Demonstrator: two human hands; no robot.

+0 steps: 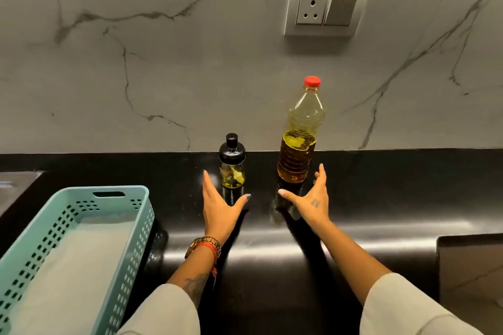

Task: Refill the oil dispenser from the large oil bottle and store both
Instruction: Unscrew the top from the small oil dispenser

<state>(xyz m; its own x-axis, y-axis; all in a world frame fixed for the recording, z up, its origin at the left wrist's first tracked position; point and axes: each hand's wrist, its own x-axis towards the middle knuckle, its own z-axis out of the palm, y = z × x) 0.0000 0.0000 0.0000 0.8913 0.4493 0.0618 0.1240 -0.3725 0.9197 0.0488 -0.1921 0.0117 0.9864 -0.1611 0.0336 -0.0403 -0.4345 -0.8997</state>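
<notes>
**Both hands out, both bottles standing**

Far left, a pale blue slotted basket [81, 239] sits on the black counter [367, 198], nothing visible inside but its pale floor. Moving along: the left hand [219, 211] is stretched forward above the counter, palm turned inward, fingers straight and held together, thumb swung wide. It holds nothing. A gold watch and a red thread [204, 246] wrap that wrist, with a tattoo further down the forearm.

Just past the fingertips stands the small oil dispenser [232, 164], upright near the wall, black cap on, a little yellow oil at the bottom. It carries a small label, too small to read.

Next, the large oil bottle [299, 141], upright, red cap on, roughly half full of oil; no readable label on it.

The right hand [310, 202] is open near the bottle's base, fingers together and extended, thumb spread toward the bottle, not touching. A small tattoo marks its back, unreadable.

Above on the marble wall, a socket and switch plate [328, 5].
</notes>
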